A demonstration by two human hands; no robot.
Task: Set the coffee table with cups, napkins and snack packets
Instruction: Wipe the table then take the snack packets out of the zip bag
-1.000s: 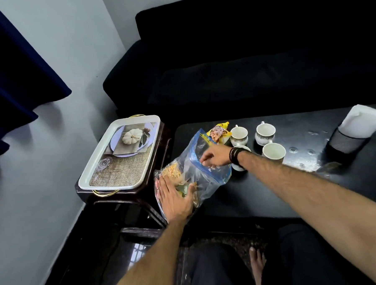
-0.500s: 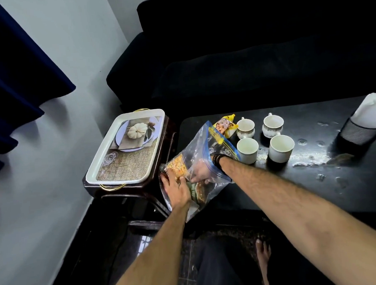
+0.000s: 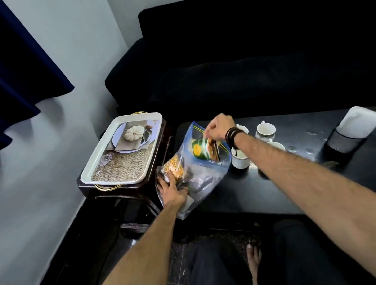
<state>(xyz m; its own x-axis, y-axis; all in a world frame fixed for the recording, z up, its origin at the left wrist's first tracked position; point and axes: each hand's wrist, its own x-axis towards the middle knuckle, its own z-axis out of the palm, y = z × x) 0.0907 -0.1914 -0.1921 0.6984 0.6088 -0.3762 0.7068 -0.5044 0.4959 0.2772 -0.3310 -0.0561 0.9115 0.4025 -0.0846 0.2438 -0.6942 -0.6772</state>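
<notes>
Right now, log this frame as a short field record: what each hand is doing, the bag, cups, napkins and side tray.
right hand: pinches a green snack packet by its top, lifting it from the bag's mouth
left hand: grips the lower end of the clear zip bag
bag: lies on the coffee table near its left edge, more snacks visible inside
cups: white, grouped behind the right forearm, partly hidden
napkins: white, standing in a black mesh holder, far right
tray: white, on a dark side table, left
</notes>
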